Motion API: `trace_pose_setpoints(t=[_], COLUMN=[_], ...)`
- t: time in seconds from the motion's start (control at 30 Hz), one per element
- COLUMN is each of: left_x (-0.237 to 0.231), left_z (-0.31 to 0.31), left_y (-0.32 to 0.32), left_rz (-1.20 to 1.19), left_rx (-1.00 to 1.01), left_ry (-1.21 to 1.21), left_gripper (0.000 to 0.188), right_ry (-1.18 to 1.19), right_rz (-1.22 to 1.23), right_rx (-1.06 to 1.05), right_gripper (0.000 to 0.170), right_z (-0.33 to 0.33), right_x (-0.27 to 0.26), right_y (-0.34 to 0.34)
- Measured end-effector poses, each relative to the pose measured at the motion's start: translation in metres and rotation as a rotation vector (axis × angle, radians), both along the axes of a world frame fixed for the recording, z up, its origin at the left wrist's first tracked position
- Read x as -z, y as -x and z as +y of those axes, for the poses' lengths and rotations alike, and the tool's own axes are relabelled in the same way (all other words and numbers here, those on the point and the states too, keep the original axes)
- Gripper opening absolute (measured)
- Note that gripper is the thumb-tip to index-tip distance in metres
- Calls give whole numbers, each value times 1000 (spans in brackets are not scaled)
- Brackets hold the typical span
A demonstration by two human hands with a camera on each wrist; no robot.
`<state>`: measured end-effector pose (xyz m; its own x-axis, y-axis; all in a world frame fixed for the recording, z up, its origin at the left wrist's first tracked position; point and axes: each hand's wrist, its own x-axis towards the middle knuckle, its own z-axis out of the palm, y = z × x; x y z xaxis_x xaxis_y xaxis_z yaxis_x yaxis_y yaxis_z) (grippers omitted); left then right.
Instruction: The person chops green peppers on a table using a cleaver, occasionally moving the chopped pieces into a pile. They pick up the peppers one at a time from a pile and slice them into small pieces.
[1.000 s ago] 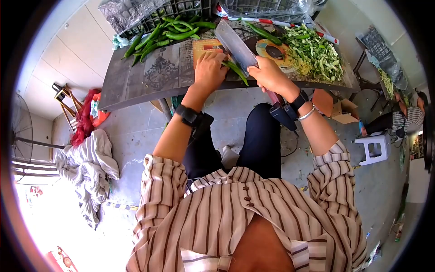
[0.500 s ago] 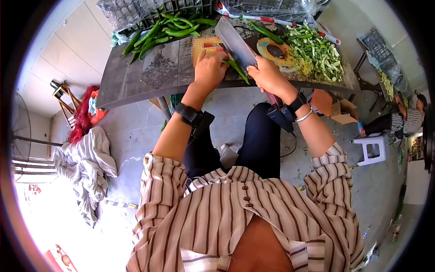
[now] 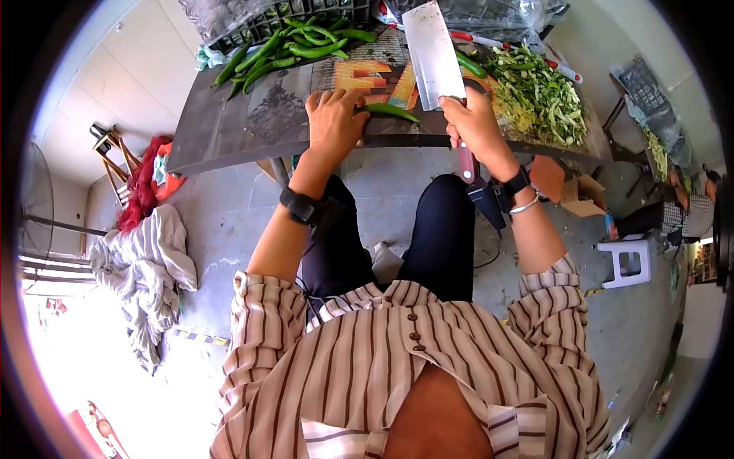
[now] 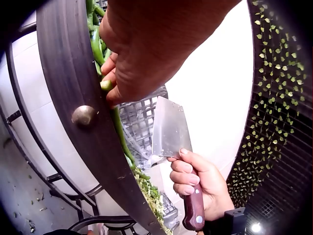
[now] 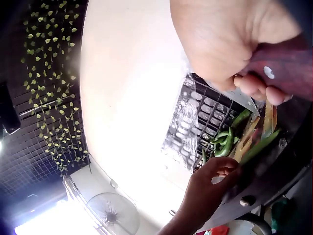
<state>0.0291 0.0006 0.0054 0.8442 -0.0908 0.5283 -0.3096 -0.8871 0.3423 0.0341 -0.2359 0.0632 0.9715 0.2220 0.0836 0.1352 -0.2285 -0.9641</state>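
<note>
Cleaver (image 3: pixel 433 53) Up, Pepper (image 3: pixel 391 112) Pinched at Worktop (image 3: pixel 206 130) Edge

We see the left hand's (image 3: pixel 334 118) fingers and thumb clamped on one end of the green pepper, which lies near the worktop's front edge, its free tip pointing right. Right-hand (image 3: pixel 475 126) fingers wrap the cleaver's handle, blade above the surface, beside the chopped greens (image 3: pixel 547 103). To slice well, we would steady the pepper flat, tuck the left fingertips back from the cutting line, and bring the blade down straight in short, even strokes.
</note>
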Motion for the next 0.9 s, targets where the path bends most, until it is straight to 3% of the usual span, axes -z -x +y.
trace_pose_setpoints(t=[0.1, 0.23, 0.3, 0.67, 0.9], left_x=[-1, -3, -3, 7, 7], left_z=[-1, -10, -14, -19, -20], left_y=[5, -1, -2, 0, 5], left_rz=[-118, -80, -35, -55, -59], left_rx=[73, 187, 202, 220, 213], left_ry=[49, 213, 251, 194, 181], left_gripper=[22, 24, 15, 5, 4], right_ry=[-20, 28, 57, 164, 407], right_rz=[36, 58, 50, 32, -52], right_rx=[-10, -19, -17, -9, -94], right_gripper=[19, 19, 19, 21, 22], right_z=[0, 1, 0, -17, -22], right_x=[2, 4, 2, -1, -11], right_y=[6, 12, 14, 20, 27])
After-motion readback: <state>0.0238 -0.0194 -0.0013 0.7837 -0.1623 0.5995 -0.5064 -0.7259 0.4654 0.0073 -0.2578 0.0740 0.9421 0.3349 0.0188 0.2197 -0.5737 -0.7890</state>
